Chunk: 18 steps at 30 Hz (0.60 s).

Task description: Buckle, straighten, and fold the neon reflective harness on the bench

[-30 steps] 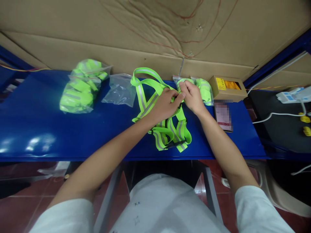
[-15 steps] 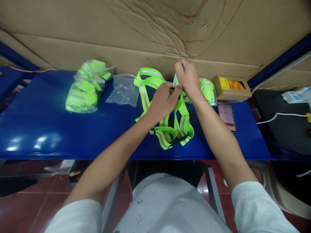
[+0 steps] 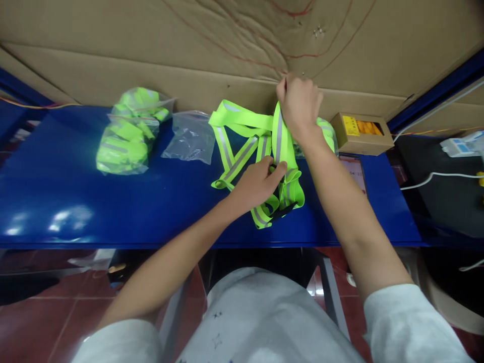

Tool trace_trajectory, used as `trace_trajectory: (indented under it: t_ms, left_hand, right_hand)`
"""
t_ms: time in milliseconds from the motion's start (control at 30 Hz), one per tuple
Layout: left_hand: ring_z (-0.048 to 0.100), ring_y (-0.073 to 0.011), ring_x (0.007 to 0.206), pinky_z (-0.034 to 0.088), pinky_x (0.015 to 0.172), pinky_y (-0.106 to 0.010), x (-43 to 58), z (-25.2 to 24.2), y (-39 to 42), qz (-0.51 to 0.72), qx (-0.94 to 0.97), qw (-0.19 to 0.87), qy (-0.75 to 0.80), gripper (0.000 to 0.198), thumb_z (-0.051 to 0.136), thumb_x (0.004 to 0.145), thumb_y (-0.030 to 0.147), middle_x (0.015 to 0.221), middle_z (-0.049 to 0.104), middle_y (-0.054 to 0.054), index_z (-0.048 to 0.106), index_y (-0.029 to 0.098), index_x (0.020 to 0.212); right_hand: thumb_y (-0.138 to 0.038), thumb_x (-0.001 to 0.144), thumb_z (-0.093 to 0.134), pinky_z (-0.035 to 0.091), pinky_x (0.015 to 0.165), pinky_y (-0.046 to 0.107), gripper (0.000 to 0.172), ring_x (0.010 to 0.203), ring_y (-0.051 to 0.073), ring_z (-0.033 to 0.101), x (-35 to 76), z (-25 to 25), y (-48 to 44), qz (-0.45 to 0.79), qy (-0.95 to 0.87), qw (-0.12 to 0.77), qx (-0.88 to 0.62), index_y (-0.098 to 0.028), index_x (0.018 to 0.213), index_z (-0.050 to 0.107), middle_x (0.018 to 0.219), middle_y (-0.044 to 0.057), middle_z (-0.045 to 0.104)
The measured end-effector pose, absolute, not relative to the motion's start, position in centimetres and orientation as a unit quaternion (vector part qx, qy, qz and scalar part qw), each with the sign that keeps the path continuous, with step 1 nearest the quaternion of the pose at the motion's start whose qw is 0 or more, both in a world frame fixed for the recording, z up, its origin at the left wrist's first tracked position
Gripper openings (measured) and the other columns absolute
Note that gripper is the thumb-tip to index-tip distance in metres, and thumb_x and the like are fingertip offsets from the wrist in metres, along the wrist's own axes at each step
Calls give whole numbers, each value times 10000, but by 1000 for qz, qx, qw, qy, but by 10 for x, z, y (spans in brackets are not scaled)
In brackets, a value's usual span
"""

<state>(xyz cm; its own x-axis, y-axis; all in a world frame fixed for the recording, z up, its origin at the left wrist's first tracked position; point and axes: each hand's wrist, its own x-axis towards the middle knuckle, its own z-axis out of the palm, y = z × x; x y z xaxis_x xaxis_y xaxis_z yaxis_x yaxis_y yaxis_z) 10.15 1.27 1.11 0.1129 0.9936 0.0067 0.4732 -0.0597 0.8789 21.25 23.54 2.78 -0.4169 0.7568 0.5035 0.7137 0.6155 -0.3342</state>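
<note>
A neon-green reflective vest (image 3: 242, 119) made of straps with grey stripes lies partly spread on the blue table. My left hand (image 3: 260, 182) is closed in a pinch on one of its straps, at a small black slider. Above and to the right, my right hand (image 3: 300, 103) is closed around the upper part of the same strap and holds it raised. The strap runs taut between both hands. Lower loops of the vest, with a black piece among them, rest in a bunch near the table's front edge.
Bagged green vests (image 3: 126, 136) lie at the left, beside a flat clear plastic bag (image 3: 191, 137). Another bagged vest (image 3: 328, 132) sits behind my right wrist. An open cardboard box (image 3: 361, 135) with orange contents and a phone (image 3: 354, 171) are at the right. A cardboard wall (image 3: 113, 70) stands behind.
My left hand has moved down toward me along the strap, while my right hand has gone slightly up and right. The strap between them is now longer and straighter.
</note>
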Motion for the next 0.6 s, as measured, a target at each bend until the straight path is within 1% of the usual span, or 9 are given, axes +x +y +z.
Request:
trace_trajectory:
  t_ms: [133, 233, 267, 333, 400, 433, 467, 533, 600]
  left_hand:
    - [549, -183, 547, 338, 539, -333, 97, 13, 5, 295, 651, 370, 594, 484, 517, 1051, 615, 595, 526, 15, 416, 258, 741]
    - [531, -178, 530, 330, 525, -331, 90, 11, -1, 284, 643, 373, 605, 486, 480, 1041, 687, 615, 542, 22, 480, 251, 825]
    - [535, -177, 532, 339, 528, -331, 88, 10, -4, 286, 641, 377, 604, 479, 474, 1040, 694, 635, 556, 21, 501, 247, 867]
    - [558, -173, 555, 371, 546, -331, 84, 5, -8, 296, 642, 388, 591, 445, 493, 1041, 667, 690, 592, 14, 519, 240, 919]
    - [576, -166, 593, 389, 562, -323, 82, 1, -10, 320, 643, 393, 575, 392, 566, 1027, 603, 730, 596, 14, 500, 239, 897]
    - [573, -160, 605, 389, 564, -316, 81, -2, -10, 334, 642, 396, 565, 375, 594, 1021, 567, 737, 580, 19, 483, 240, 875]
    - [559, -151, 605, 381, 561, -309, 81, -4, -10, 348, 641, 401, 555, 370, 615, 1014, 545, 737, 558, 26, 468, 240, 861]
    - [532, -139, 600, 370, 555, -300, 80, -6, -8, 370, 635, 409, 541, 372, 641, 1000, 548, 748, 533, 34, 474, 239, 877]
    - [542, -139, 616, 385, 563, -297, 79, -5, -6, 381, 632, 418, 530, 379, 658, 985, 585, 792, 578, 23, 527, 231, 951]
  right_hand:
    - [-363, 1123, 514, 514, 835, 407, 339, 867, 256, 717, 205, 26, 235, -40, -730, 384, -564, -185, 840, 572, 742, 75, 616]
    - [-417, 1081, 591, 536, 823, 427, 314, 846, 277, 695, 206, 29, 217, -37, -759, 390, -520, -231, 829, 579, 742, 63, 631]
    - [-438, 1079, 589, 542, 836, 434, 306, 876, 285, 688, 209, 31, 207, -32, -781, 381, -494, -250, 838, 578, 790, 71, 660]
    - [-447, 1103, 530, 536, 920, 463, 288, 1030, 306, 670, 216, 36, 184, -30, -818, 363, -446, -262, 891, 589, 1006, 106, 723]
    - [-498, 1106, 506, 493, 1036, 498, 287, 1177, 321, 627, 228, 42, 157, -37, -842, 357, -403, -263, 975, 607, 1190, 121, 718]
    - [-530, 1106, 487, 488, 1042, 497, 297, 1244, 327, 601, 234, 44, 143, -33, -848, 359, -389, -268, 1046, 614, 1283, 132, 693]
    - [-551, 1110, 456, 496, 1014, 489, 333, 1221, 325, 610, 241, 46, 129, -21, -848, 361, -388, -266, 1043, 615, 1258, 139, 690]
    - [-567, 1126, 373, 525, 896, 460, 456, 957, 284, 655, 255, 49, 102, 31, -850, 355, -387, -263, 855, 579, 925, 105, 673]
    - [-556, 1135, 348, 536, 868, 464, 499, 836, 257, 654, 267, 51, 77, 66, -846, 362, -387, -264, 810, 590, 773, 59, 600]
